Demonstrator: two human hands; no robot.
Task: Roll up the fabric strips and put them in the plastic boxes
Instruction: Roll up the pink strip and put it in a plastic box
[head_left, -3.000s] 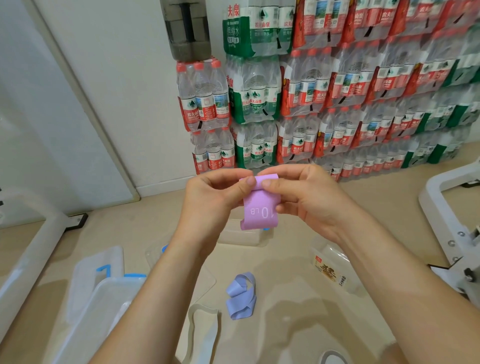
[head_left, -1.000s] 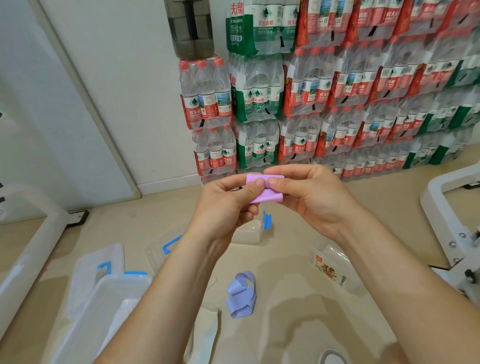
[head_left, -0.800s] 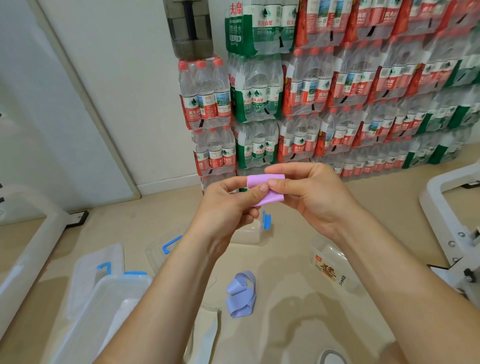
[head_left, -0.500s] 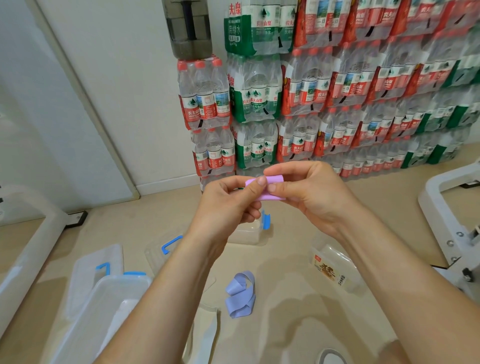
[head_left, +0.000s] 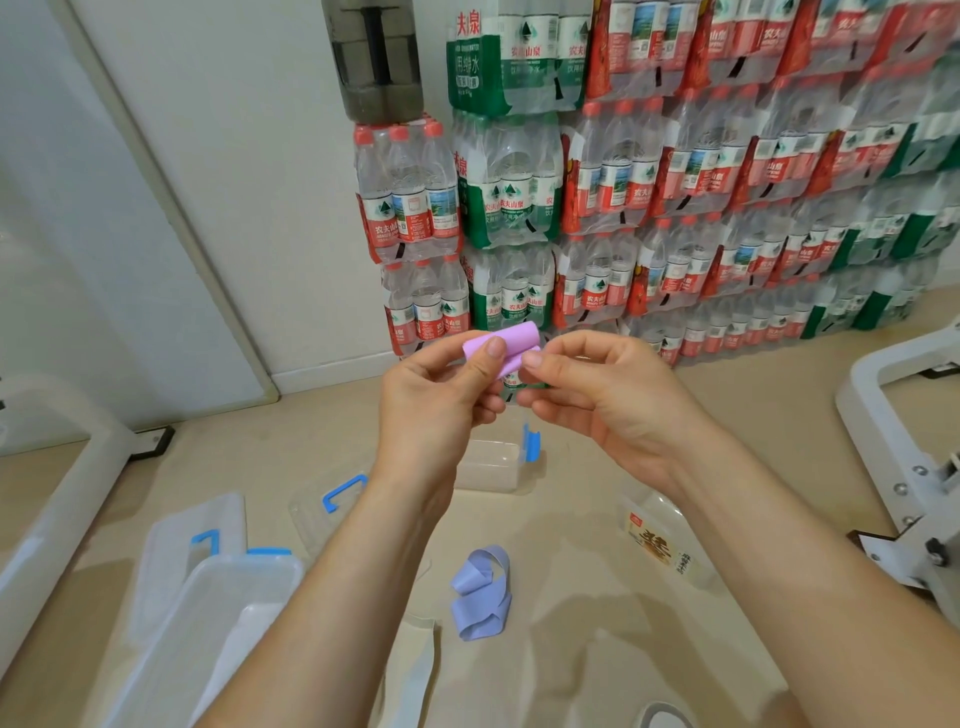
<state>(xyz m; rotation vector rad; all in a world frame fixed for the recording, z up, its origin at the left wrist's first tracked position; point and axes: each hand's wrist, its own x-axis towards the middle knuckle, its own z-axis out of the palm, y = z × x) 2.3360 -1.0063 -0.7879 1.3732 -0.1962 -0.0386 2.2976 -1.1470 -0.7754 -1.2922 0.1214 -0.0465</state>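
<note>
The left hand (head_left: 436, 410) grips a pink roll (head_left: 501, 340), with the thumb pressed on its front and the fingers curled behind. The right hand (head_left: 608, 405) meets it from the other side. Its thumb tip is on the roll's loose lower flap and its fingers are curled, so it pinches the roll's right end. The roll is held up in the air, higher than a small clear box (head_left: 493, 462) with a blue clip, which stands open on the beige floor (head_left: 571, 649).

Nearer the camera than the box lies a crumpled blue strip (head_left: 480, 597). Left of the box is a clear lid (head_left: 327, 504) with a blue clip. Further left and nearer is a big box (head_left: 208, 623). Right of the box lies a clear tub (head_left: 660, 545) with an orange label, its writing too small to read. Behind the box, shrink-wrapped packs (head_left: 623, 208) of water bottles are stacked against a white wall (head_left: 234, 156). Their red and green labels read 农夫山泉.
</note>
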